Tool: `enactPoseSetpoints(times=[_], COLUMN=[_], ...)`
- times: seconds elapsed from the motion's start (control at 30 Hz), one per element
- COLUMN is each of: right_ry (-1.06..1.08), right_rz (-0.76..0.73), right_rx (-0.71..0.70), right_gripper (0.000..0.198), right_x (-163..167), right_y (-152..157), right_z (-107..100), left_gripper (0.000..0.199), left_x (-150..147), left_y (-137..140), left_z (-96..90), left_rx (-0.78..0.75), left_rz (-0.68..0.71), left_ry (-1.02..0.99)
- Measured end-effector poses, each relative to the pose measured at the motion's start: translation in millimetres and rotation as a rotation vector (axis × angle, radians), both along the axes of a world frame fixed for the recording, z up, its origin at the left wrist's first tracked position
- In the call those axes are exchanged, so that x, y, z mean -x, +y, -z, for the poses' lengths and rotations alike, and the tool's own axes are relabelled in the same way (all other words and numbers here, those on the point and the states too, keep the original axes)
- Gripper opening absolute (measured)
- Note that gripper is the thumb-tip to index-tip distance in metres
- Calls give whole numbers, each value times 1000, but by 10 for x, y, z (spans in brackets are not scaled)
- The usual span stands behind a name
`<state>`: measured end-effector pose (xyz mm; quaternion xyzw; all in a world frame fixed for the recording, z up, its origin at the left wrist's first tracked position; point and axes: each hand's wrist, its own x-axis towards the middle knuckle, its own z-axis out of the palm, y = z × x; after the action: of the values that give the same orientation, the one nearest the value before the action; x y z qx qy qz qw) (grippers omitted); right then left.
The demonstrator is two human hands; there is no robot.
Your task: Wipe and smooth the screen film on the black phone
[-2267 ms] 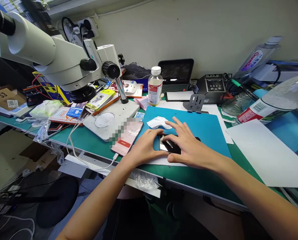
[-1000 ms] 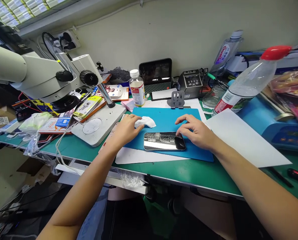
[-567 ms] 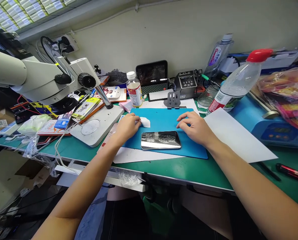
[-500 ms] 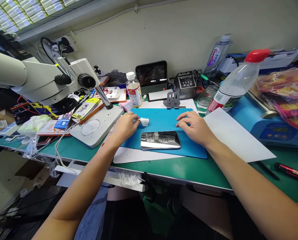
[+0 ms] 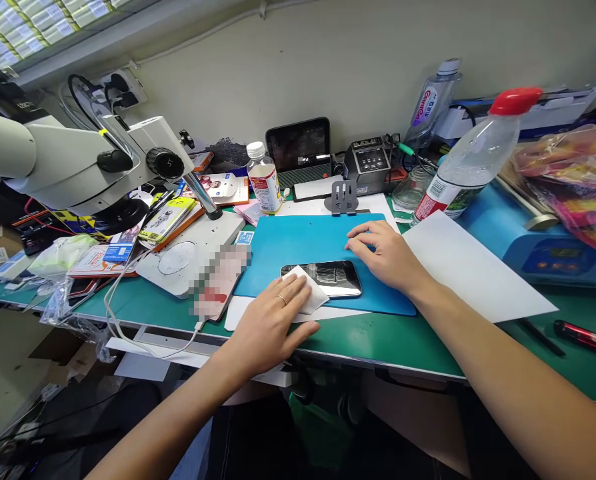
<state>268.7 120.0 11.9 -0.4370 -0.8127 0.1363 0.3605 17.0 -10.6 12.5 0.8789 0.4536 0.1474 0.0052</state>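
Note:
A smartphone (image 5: 339, 279) lies face up on the blue mat (image 5: 298, 233), its glossy screen reflecting stripes. Over its left end is a thin white wipe (image 5: 314, 297). My left hand (image 5: 278, 317), with a ring on one finger, rests flat on the wipe, fingers stretched and thumb apart. Under those fingers, part of the wipe and the phone's left side are hidden. My right hand (image 5: 378, 253) is by the phone's upper right corner with loosely bent fingers apart and nothing in them. Whether it touches the mat, I cannot tell.
Left of the mat lies a partly pixelated phone (image 5: 218, 283) with a white cable, beside a microscope (image 5: 143, 160) on its base. Behind stand a small bottle (image 5: 264, 180) and a dark screen (image 5: 301, 147). A white sheet (image 5: 478, 273) and a red-capped bottle (image 5: 473, 160) are at right.
My left hand has come down and toward me from the mat's upper left, bringing the wipe onto the phone and flattening its fingers. My right hand has barely moved.

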Motion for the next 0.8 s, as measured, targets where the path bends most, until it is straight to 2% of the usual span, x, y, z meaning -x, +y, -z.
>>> enactPoseSetpoints(times=[0.13,0.23,0.3,0.4,0.5,0.7,0.8], right_ry=[-3,-4,-5,-8,-9,-17,-17], right_rz=[1,6,8,1,-1,7,13], right_rx=[-6,-5,-2,0,-2,-5,-6], right_gripper=[34,33,32,31,31,32,33], right_x=[-7,-18,-18,-3,17,19,11], right_y=[10,11,11,15,18,4,-3], right_z=[3,8,11,15,13,22,28], left_gripper=[65,68,67,66,70,68,71], left_x=[-79,-3,70,99,-8,-213,-181], left_y=[43,58,14,-95,-124,80,-22], left_z=[20,31,40,47,38,-9,-7], left_rx=[41,50,51,54,62,72,55], left_rz=[-11,-82,-126,-119,-94,-154,-175], left_ry=[82,106,110,107,98,59,59])
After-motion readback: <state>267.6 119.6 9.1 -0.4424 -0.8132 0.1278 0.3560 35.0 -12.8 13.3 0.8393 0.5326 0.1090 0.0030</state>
